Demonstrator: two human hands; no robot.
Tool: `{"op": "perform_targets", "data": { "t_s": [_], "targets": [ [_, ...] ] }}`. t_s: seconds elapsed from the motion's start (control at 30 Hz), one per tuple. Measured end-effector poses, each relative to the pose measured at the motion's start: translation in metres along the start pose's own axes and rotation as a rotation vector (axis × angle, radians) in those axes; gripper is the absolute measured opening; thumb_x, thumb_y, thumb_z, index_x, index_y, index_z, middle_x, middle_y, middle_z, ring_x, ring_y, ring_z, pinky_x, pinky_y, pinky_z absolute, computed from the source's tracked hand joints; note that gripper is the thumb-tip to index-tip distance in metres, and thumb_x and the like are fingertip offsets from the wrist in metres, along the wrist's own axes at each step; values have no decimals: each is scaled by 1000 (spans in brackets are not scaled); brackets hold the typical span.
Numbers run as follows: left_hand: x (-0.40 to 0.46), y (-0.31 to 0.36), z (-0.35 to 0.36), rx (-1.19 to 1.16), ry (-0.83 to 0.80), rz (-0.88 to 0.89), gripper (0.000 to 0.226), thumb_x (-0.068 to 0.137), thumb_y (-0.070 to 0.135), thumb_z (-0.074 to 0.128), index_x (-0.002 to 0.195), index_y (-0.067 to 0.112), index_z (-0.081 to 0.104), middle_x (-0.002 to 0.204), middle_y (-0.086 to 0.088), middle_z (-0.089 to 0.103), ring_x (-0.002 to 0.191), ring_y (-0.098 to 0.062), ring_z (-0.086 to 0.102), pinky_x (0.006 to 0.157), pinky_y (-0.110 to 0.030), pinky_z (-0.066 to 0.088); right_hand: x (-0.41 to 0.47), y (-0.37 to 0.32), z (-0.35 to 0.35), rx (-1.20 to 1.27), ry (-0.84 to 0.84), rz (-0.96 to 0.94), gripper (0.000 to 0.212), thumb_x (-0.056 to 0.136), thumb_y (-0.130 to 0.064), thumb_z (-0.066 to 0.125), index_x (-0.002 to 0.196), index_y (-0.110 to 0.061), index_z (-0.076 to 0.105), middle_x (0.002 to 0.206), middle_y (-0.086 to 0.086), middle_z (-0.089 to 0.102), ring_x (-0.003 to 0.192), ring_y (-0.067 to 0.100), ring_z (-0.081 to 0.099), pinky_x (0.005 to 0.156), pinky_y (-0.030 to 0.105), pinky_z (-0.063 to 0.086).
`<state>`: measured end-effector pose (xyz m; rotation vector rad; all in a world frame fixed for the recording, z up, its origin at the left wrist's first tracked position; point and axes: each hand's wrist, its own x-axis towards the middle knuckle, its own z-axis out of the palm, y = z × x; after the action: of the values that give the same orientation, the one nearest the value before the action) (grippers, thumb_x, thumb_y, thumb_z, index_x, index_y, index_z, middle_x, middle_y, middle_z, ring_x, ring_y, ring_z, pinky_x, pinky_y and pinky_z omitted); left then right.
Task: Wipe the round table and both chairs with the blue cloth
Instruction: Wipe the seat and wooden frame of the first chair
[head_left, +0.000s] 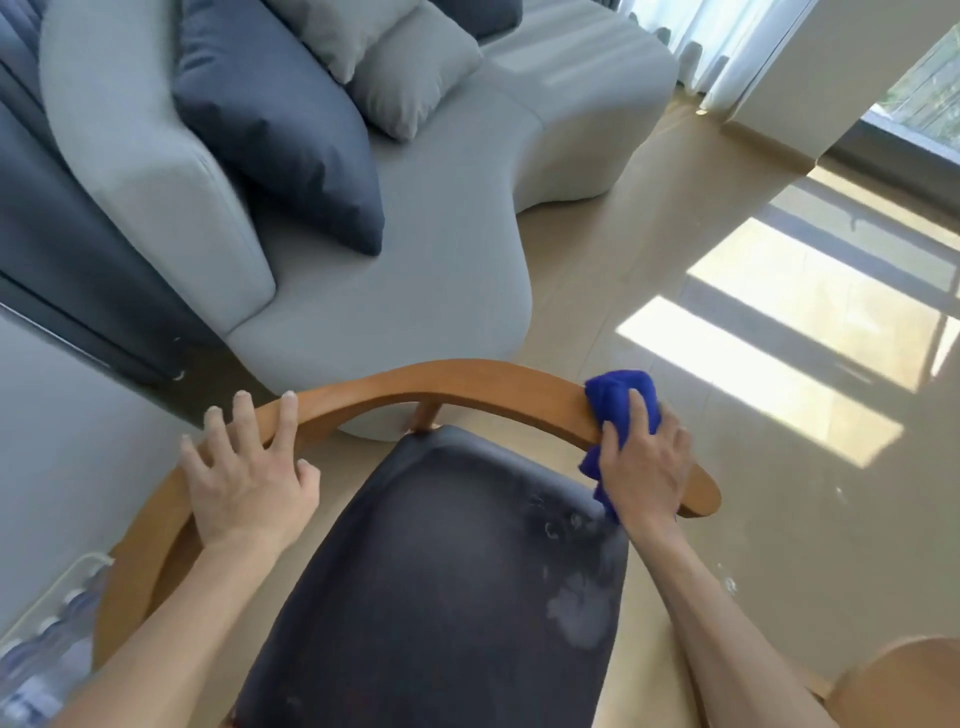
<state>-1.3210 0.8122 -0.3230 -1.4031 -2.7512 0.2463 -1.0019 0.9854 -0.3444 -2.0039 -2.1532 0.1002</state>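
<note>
- The blue cloth (618, 410) lies bunched on the right end of the chair's curved wooden backrest rail (415, 382), at about 3 o'clock from the seat's upper edge; a fold of it hangs down on the inner side of the rail.
- The right hand (641, 467) lies on top of the cloth, fingers slightly bent and laid over it, pressing it onto the rail (whether the thumb hooks under the cloth cannot be told).
- The right forearm comes up from 5 o'clock, bare, crossing beside the seat's right edge.
- The left hand (249, 473) rests on the left part of the same rail, at about 9 o'clock from the seat, fingers spread and nearly straight over the wood, holding nothing.
- The left forearm enters from 7 o'clock.
- The chair (441, 571) has a dark padded seat with pale smudges near its right edge.
- Beyond the rail, toward 12 o'clock, stands a light grey sofa (415, 249) with a dark blue cushion (275, 119) and two pale cushions (405, 67).
- The shiny tiled floor (779, 338) carries bright sun patches at 2 o'clock.
- A rounded wooden edge (898, 680) shows at the 5 o'clock corner.
</note>
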Motion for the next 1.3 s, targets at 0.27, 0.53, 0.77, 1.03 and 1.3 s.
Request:
{"op": "perform_targets", "data": {
  "t_s": [0.27,0.53,0.77,1.03,1.3],
  "targets": [
    [0,-2,-1,9,-61,7,77,82,51,49,148,24,19,151,-20,25,136,-42,25,109,-58,25,-9,27,-9,-27,58,314,45,95,-29,49,135,-9,45,133,29,44,112,48,43,93,55,36],
    [0,-4,-6,-45,-92,20,73,86,44,40,150,26,9,155,-16,17,141,-38,18,111,-54,21,18,-111,21,-10,-25,-21,45,97,-37,41,136,-16,41,134,19,47,114,37,47,94,49,37],
    [-4,-24,-12,-344,-41,48,58,91,26,44,147,23,26,156,-9,20,145,-27,13,117,-41,6,-38,-266,39,218,-266,-564,47,98,-43,41,141,-24,41,144,6,43,125,26,43,102,41,32],
    [-19,-41,-6,-387,-18,122,60,92,23,46,148,18,25,158,-7,17,147,-24,10,116,-35,-4,12,-206,18,-21,-289,-525,41,98,-36,43,138,-24,41,138,9,43,120,30,42,101,41,34],
    [-20,-33,-2,-231,-17,103,65,80,19,61,141,12,38,150,-16,32,141,-35,26,116,-46,13,24,-20,-21,-87,-145,15,40,98,-35,44,133,-17,42,125,19,50,109,38,49,93,50,38]
  ]
}}
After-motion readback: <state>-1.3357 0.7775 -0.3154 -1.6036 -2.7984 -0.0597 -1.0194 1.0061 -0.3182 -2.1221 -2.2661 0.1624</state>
